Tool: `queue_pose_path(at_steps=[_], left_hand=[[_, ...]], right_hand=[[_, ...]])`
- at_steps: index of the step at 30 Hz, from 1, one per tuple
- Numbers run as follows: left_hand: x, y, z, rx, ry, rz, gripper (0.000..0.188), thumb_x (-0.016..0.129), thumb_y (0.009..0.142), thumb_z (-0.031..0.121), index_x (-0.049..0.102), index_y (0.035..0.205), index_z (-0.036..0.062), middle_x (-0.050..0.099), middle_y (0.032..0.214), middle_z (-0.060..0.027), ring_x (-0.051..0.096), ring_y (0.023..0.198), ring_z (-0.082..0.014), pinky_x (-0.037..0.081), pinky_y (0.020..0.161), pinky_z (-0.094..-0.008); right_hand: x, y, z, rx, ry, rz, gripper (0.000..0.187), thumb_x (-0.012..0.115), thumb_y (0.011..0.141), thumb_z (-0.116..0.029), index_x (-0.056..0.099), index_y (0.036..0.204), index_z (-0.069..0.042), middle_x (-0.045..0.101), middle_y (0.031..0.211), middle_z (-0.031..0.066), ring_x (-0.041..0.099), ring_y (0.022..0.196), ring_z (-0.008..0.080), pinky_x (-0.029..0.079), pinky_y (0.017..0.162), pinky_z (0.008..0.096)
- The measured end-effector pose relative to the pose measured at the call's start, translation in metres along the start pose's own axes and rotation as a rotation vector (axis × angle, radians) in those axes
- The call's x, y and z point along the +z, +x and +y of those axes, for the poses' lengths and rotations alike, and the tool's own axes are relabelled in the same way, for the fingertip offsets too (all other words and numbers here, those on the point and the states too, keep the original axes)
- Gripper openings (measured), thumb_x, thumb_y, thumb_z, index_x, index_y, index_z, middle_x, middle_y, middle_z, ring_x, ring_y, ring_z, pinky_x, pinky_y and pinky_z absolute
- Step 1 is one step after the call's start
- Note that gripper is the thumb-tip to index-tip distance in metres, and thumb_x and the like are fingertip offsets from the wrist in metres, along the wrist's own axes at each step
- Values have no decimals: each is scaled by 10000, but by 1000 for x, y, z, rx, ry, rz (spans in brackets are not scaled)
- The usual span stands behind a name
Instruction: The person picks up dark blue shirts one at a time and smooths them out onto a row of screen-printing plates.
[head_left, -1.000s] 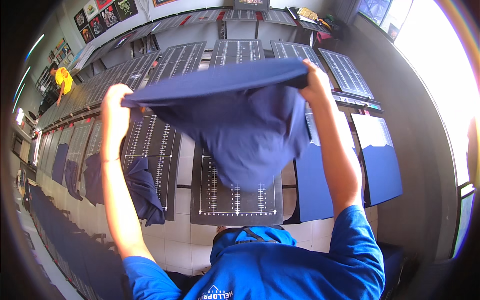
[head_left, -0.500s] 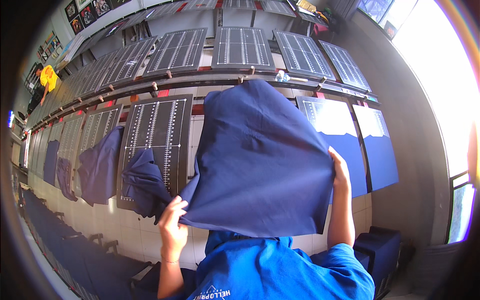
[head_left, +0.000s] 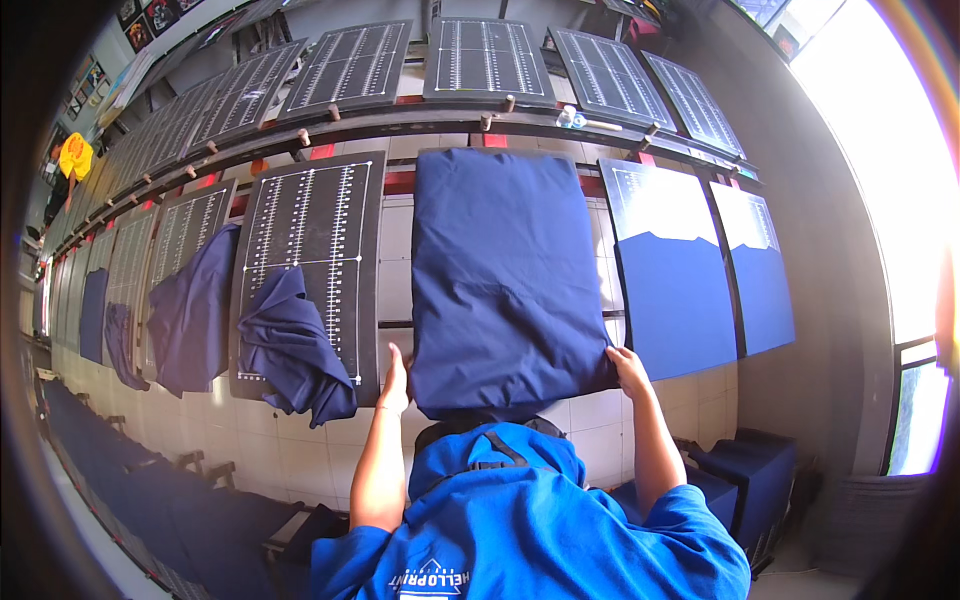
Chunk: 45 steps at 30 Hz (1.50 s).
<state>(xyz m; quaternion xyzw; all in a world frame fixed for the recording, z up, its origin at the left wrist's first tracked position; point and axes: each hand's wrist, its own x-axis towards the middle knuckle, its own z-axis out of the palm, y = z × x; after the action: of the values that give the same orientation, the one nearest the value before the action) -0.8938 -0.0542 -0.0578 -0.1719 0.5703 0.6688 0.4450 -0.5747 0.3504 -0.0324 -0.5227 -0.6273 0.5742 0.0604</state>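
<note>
A navy blue fabric piece point(head_left: 505, 270) lies stretched over a board straight in front of me, its far edge square along the board's end. Light creases run across its middle and lower part. My left hand point(head_left: 394, 382) is at the near left edge, thumb up and the other fingers partly hidden against the cloth. At the near right corner, my right hand point(head_left: 628, 370) pinches the fabric's edge. The near hem hangs bunched close to my body.
Left of me, a crumpled navy cloth point(head_left: 290, 345) rests on a dark board with white ruler marks point(head_left: 310, 220). Fabric-covered boards point(head_left: 675, 300) stand to the right. A rail with wooden pegs point(head_left: 400, 120) crosses behind. A person in yellow point(head_left: 75, 157) is far left.
The fabric, held raised and spread before, has come down flat over the board. My left hand has moved right and up, my right hand inward and down. The view has shifted slightly.
</note>
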Motion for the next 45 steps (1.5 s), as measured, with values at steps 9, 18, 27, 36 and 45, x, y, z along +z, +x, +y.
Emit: queue_pose_path(at_steps=[9, 18, 27, 36, 45], left_hand=[[-68, -36, -88, 88, -37, -151, 761, 371, 1028, 643, 581, 1301, -37, 658, 1268, -127, 612, 1167, -214, 440, 1059, -363], [-31, -63, -36, -170, 6, -40, 619, 513, 1038, 493, 528, 1381, -23, 606, 1364, -134, 572, 1272, -239, 421, 1111, -407], [-91, -83, -97, -1, 86, 152, 420, 630, 1014, 260, 569, 1315, -27, 615, 1301, -89, 599, 1151, -180, 480, 980, -335], [-19, -46, -47, 92, 316, -56, 782, 333, 1035, 645, 487, 1451, 0, 554, 1449, -114, 505, 1348, -242, 354, 1150, -384], [48, 81, 95, 227, 162, -21, 511, 586, 1020, 449, 613, 1298, 21, 670, 1181, -43, 614, 1044, -119, 478, 924, -279]], right_hand=[[-23, -67, 41, 285, 149, -203, 428, 623, 975, -389, 608, 1249, -61, 647, 1169, 54, 607, 1055, 180, 441, 974, 420], [-37, -61, 63, 398, 380, -203, 476, 688, 937, -260, 581, 1347, -44, 652, 1277, 71, 591, 1201, 205, 436, 1041, 448], [-41, -46, 63, 424, 352, -297, 557, 693, 933, -307, 530, 1402, -55, 601, 1325, 56, 531, 1224, 193, 413, 1014, 445], [-9, 5, 48, 182, 284, -419, 708, 409, 1039, -593, 502, 1447, -23, 583, 1395, 99, 544, 1267, 233, 396, 1092, 390], [37, 120, -116, 379, 588, -230, 430, 580, 1017, -429, 658, 1200, -48, 707, 1147, 67, 682, 980, 175, 527, 904, 310]])
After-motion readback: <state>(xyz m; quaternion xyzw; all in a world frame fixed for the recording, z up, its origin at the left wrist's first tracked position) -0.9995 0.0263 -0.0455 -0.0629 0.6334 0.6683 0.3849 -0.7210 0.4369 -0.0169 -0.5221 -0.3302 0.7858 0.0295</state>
